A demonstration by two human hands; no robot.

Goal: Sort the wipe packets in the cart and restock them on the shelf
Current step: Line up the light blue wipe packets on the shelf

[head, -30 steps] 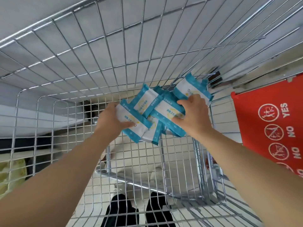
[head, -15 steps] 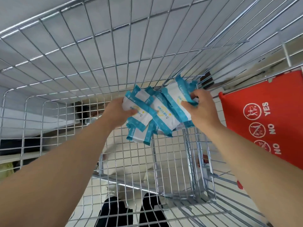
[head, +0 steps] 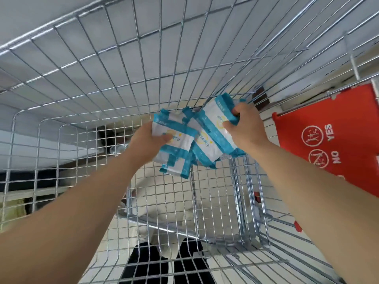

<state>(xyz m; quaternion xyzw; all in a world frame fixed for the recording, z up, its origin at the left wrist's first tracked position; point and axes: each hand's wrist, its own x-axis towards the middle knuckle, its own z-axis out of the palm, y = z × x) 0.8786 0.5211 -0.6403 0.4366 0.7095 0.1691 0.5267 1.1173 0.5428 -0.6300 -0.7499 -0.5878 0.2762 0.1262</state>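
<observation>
Now, left grip (head: 146, 143): clenched on the near end of a bunch of wipe packets (head: 178, 144), with the thumb lying across the white face of the front packet.
Right grip (head: 244, 130): grasping the other side of the same bunch, its fingers (head: 233, 119) curled over the teal end of the uppermost packet.
Wipe packets: white with teal bands, several overlapping at different angles, pressed together between the two grips. One packet (head: 176, 171) sticks out just below the left grip, tilted.
Place of the bunch: inside the cart (head: 123, 78), between both grips and close to the far wire wall beyond them. Whether the lowest packet touches the mesh cannot be told.
Cart: silver wire mesh, rising beyond and to the left of the grips, with its mesh bottom spread beneath them.
Red panel (head: 348, 160): well to the right of the right grip, at the cart's side, printed with white round pictograms and the words YES and NO.
Shoes (head: 147, 263): dark, seen through the mesh well below the grips, between the two forearms, on pale tiled floor (head: 205, 191).
</observation>
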